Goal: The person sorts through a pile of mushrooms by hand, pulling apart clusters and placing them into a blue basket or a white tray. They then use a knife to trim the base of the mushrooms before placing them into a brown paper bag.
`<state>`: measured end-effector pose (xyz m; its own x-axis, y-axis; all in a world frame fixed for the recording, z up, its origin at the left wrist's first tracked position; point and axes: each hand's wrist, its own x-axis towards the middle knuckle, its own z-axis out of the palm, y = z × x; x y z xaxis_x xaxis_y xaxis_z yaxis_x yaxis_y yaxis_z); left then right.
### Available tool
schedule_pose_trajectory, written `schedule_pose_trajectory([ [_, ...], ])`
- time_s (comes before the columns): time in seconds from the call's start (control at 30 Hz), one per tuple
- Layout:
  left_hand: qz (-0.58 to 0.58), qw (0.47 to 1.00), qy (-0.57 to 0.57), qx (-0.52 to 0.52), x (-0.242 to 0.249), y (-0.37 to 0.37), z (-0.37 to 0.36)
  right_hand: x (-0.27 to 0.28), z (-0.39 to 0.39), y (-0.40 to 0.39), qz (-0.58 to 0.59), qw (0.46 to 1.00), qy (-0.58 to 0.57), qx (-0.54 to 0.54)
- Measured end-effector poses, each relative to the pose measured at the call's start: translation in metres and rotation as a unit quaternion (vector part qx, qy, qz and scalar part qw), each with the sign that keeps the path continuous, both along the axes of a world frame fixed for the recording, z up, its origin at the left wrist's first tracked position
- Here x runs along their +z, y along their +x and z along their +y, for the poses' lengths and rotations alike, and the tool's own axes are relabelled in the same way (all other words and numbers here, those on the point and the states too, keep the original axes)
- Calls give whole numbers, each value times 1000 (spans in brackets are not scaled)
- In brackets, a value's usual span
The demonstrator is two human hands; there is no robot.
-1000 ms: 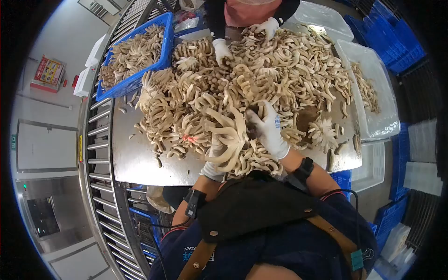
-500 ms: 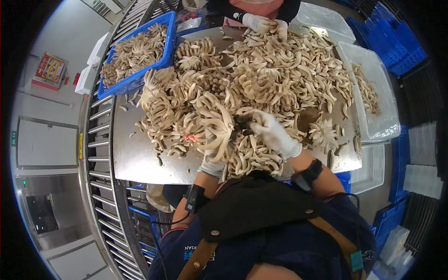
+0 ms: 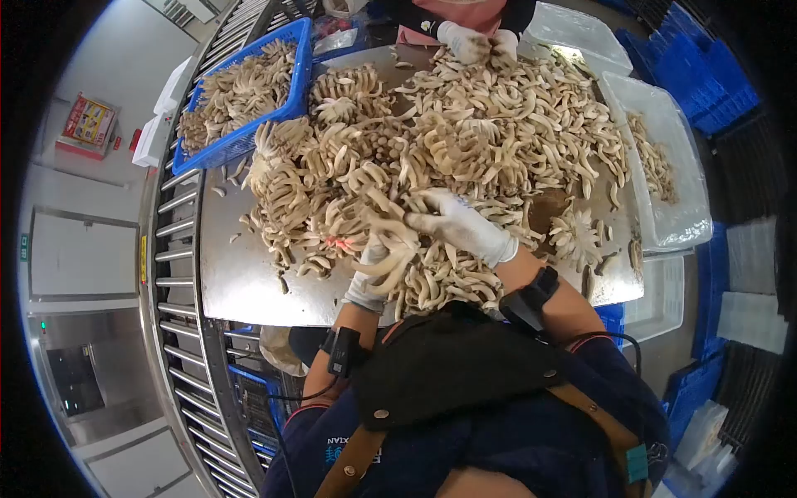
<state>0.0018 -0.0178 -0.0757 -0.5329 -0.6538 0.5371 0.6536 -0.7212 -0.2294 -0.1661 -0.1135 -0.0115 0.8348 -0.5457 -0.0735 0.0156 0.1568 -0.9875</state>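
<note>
A pale, finger-shaped mushroom cluster is in my left hand, whose gloved fingers wrap it from below and are partly hidden behind it. My right hand, also in a white glove with dirty fingertips, is closed at the cluster's upper right side. Its fingers pinch a mushroom there, though the exact contact is hard to see. Below and around both hands lies a large heap of mushrooms, some loose and some in clumps. A separate clump rests to the right on the metal table.
A blue crate of mushrooms stands at the upper left, beside a roller conveyor. On the right is a plastic-lined white bin with mushrooms inside. Across the table, a co-worker's gloved hands handle mushrooms.
My right hand has turned and moved slightly left and up, its fingers now against the cluster's upper side. The cluster has tilted and dropped a little in my left hand.
</note>
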Motion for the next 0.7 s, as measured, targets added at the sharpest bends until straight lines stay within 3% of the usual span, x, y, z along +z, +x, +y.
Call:
schedule_pose_trajectory([
  [0.03,1,998,-55,-28,9,-5,-9,1,-1,0,28,999,-27,16],
  [0.13,-175,975,9,137,6,0,0,19,10,-19,-85,973,213,13],
  [0.2,-283,925,64,247,-6,2,23,8,15,-12,-21,992,105,-61],
  [0.23,-261,927,115,242,-27,7,30,4,17,-9,9,994,48,-99],
  [0.3,-214,923,215,238,-69,16,42,13,14,-15,7,996,49,-76],
  [0.37,-270,885,266,270,-48,10,42,30,13,-24,6,997,51,-53],
  [0.4,-300,856,302,292,-40,6,41,41,23,-27,-65,993,18,-93],
  [0.43,-333,825,335,311,-31,3,40,37,21,-27,-64,990,23,-124],
  [0.47,-297,829,364,303,-52,14,46,29,19,-27,-63,986,28,-155],
  [0.53,-168,887,366,224,-106,39,47,25,7,-32,-37,990,48,-128],
  [0.6,-98,909,381,136,-73,35,39,44,-2,-33,21,995,62,-77],
  [0.63,-137,915,358,122,-61,30,33,56,-5,-30,65,995,67,-41],
  [0.67,-232,919,293,125,-58,27,31,48,-3,-14,37,999,-11,7],
  [0.7,-343,907,208,129,-54,25,27,46,-4,-7,86,991,-5,101],
])
